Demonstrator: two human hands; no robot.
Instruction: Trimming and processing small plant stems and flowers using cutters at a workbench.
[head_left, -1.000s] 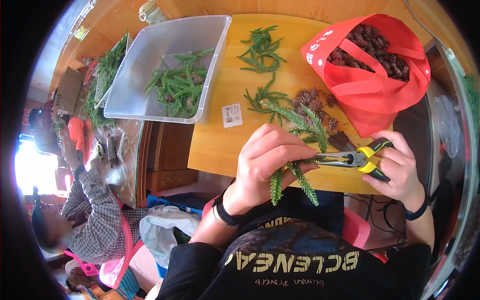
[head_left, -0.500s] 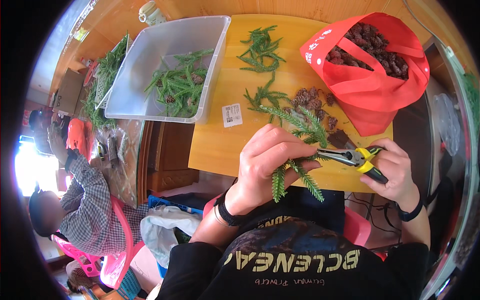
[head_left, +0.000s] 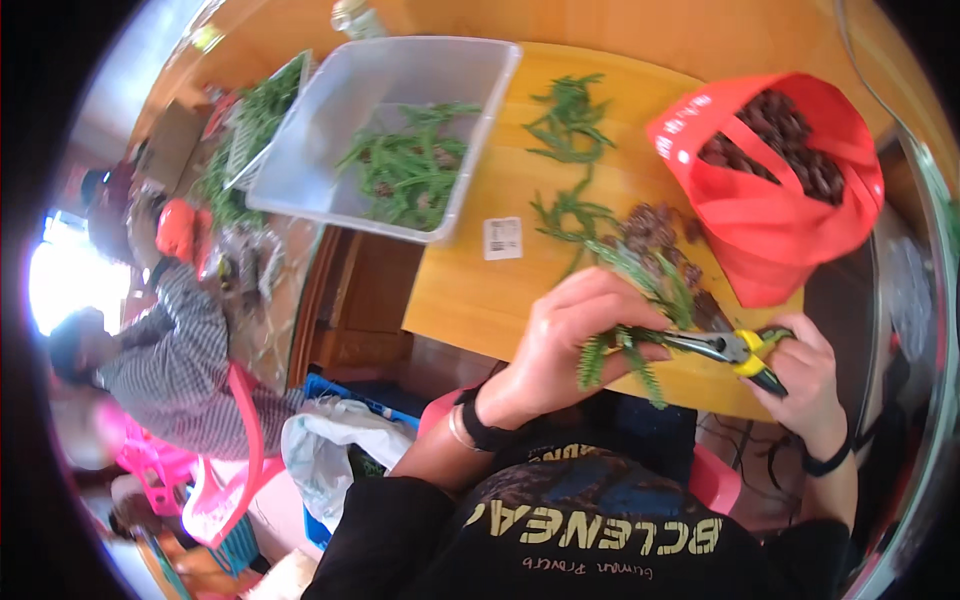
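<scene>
My left hand [head_left: 590,335] pinches a green artificial pine sprig [head_left: 640,374], whose needled branches stick out above and below the fingers. My right hand [head_left: 800,380] is wrapped round the yellow and black handles of long-nose pliers [head_left: 735,347]. The metal jaws reach the sprig right at my left fingertips; what exactly lies between them is too small to make out. Beyond my hands, several small pine cones [head_left: 650,228] lie on the yellow table [head_left: 465,300]. More green sprigs [head_left: 568,115] are laid out farther back.
A clear plastic bin [head_left: 300,190] holding sprigs with cones stands at the back left. At the right, a red bag [head_left: 770,235] is full of pine cones. A white label [head_left: 503,238] lies on the table. Another person in a checked shirt [head_left: 180,345] sits at the left.
The whole view has shifted and tilted slightly, so the table and bin appear farther right. Both hands keep their grip, with the pliers still at the sprig.
</scene>
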